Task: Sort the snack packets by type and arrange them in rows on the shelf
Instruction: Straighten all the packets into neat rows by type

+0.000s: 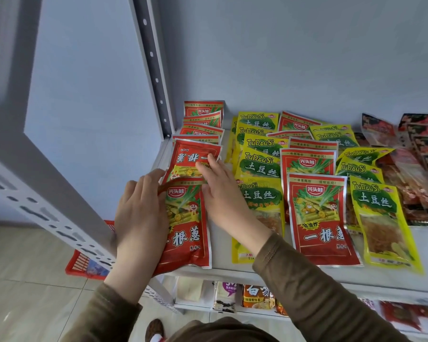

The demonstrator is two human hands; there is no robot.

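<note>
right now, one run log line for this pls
step: straightening red row | left hand: on front red packet | right hand: on upside-down red packet

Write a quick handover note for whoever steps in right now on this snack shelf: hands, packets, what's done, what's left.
Left hand: flat on the left edge of the front red packet, fingers straight.
Right hand: fingers extended, touching the upside-down red packet behind it.
Done: a red row runs back along the left post; a yellow row sits beside it, and dark red packets lie far right.
Left: turn the upside-down packet round; a second red row and second yellow row still split the types, so merge them and straighten the rows.
</note>
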